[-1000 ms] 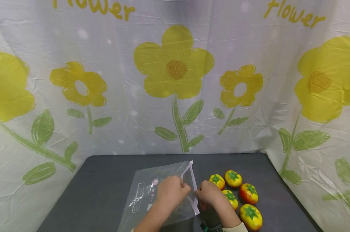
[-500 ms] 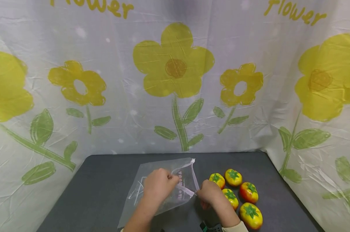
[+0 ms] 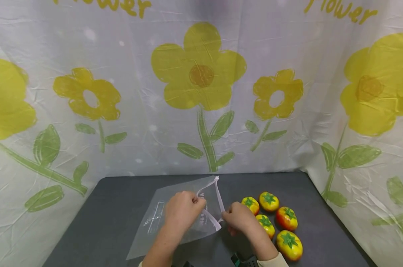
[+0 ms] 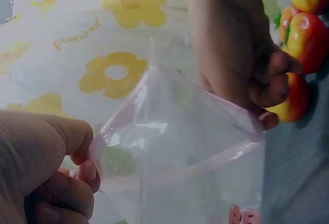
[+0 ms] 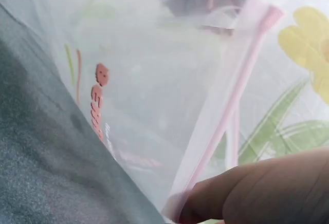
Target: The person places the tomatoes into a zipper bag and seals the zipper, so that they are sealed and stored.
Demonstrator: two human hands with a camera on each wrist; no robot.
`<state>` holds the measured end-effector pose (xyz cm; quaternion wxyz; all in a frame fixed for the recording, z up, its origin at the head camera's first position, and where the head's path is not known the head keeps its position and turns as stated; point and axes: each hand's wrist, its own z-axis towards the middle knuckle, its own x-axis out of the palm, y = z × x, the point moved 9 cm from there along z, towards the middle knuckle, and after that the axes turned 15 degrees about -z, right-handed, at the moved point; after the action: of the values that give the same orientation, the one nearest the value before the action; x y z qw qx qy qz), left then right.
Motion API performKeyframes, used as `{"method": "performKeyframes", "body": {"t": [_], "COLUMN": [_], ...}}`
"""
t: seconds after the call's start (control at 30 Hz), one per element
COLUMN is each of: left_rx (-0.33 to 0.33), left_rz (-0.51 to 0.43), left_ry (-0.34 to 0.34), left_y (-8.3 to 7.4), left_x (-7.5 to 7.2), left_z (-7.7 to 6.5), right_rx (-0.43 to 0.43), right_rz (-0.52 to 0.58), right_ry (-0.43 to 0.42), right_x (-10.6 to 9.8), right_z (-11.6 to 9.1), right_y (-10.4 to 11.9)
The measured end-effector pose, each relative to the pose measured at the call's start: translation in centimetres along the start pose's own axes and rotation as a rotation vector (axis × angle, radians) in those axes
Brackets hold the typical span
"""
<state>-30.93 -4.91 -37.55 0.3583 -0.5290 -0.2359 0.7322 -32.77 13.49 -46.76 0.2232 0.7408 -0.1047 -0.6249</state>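
Observation:
A clear plastic zipper bag [image 3: 154,218] with a pale pink zip edge is held above the dark table, its mouth pulled apart and facing right. My left hand [image 3: 184,209] pinches one side of the mouth between thumb and fingers, as the left wrist view shows up close. The opposite zip edge is pinched by my right hand [image 3: 239,217], whose thumb and finger [image 5: 216,196] show at the bag's corner in the right wrist view. Pink printing [image 5: 97,100] marks the bag's face. No object shows inside it.
Several yellow-red toy persimmons [image 3: 287,218] with green leafy tops sit on the dark table [image 3: 98,222], just right of my right hand. A dark device [image 3: 244,260] lies near my right sleeve. A flower-print curtain [image 3: 138,148] stands behind the table.
My left hand has moved left and taken hold of the bag's near zip edge, spreading the mouth wider. My right hand keeps its grip, rising slightly at the end. The persimmons have stayed put.

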Motion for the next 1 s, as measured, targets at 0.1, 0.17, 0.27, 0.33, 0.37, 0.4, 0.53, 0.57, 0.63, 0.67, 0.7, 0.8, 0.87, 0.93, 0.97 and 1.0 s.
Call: {"method": "performKeyframes", "body": {"t": [0.1, 0.17, 0.27, 0.33, 0.37, 0.4, 0.53, 0.57, 0.63, 0.67, 0.7, 0.8, 0.87, 0.93, 0.97, 1.0], "left_rx": [-0.014, -0.017, -0.023, -0.027, -0.028, -0.028, -0.022, -0.022, -0.023, -0.024, -0.024, -0.023, -0.021, -0.02, -0.019, -0.019], "left_rz": [0.005, 0.004, -0.003, -0.004, -0.005, -0.005, -0.001, -0.003, -0.003, -0.004, -0.004, -0.001, 0.001, 0.0, -0.002, -0.003], "left_ry": [0.002, -0.002, -0.002, 0.002, 0.005, 0.007, 0.004, 0.003, 0.001, 0.002, 0.002, 0.004, 0.003, 0.004, 0.004, 0.003], "left_y": [0.1, 0.1, 0.2, 0.3, 0.3, 0.3, 0.3, 0.3, 0.3, 0.4, 0.4, 0.5, 0.5, 0.6, 0.6, 0.6], "left_x": [0.3, 0.4, 0.5, 0.7, 0.7, 0.8, 0.7, 0.7, 0.7, 0.7, 0.7, 0.7, 0.7, 0.7, 0.7, 0.7], "left_z": [0.0, 0.0, 0.0, 0.1, 0.1, 0.1, 0.0, 0.0, 0.0, 0.0, 0.0, 0.0, 0.1, 0.1, 0.1, 0.1], "right_rx": [-0.014, -0.022, -0.03, -0.027, -0.023, -0.018, -0.001, 0.0, 0.0, 0.0, 0.003, 0.016, 0.026, 0.037, 0.04, 0.049], "right_rz": [0.023, 0.035, 0.05, 0.056, 0.056, 0.052, 0.014, 0.007, -0.011, -0.014, -0.01, -0.007, -0.01, -0.015, -0.019, -0.023], "right_ry": [-0.012, -0.028, -0.061, -0.084, -0.096, -0.11, -0.199, -0.225, -0.281, -0.304, -0.318, -0.344, -0.356, -0.365, -0.369, -0.37], "right_x": [-0.2, -0.5, -1.0, -1.5, -1.8, -2.0, -3.6, -4.0, -5.0, -5.5, -5.9, -7.0, -7.6, -8.2, -8.5, -8.8], "right_z": [0.0, 0.1, 0.2, 0.1, 0.1, 0.0, -0.3, -0.4, -0.6, -0.7, -0.8, -1.1, -1.2, -1.3, -1.4, -1.5], "right_y": [0.2, 0.4, 0.7, 0.8, 0.8, 0.8, 0.4, 0.3, -0.1, -0.4, -0.8, -2.1, -3.0, -3.9, -4.3, -4.7]}}
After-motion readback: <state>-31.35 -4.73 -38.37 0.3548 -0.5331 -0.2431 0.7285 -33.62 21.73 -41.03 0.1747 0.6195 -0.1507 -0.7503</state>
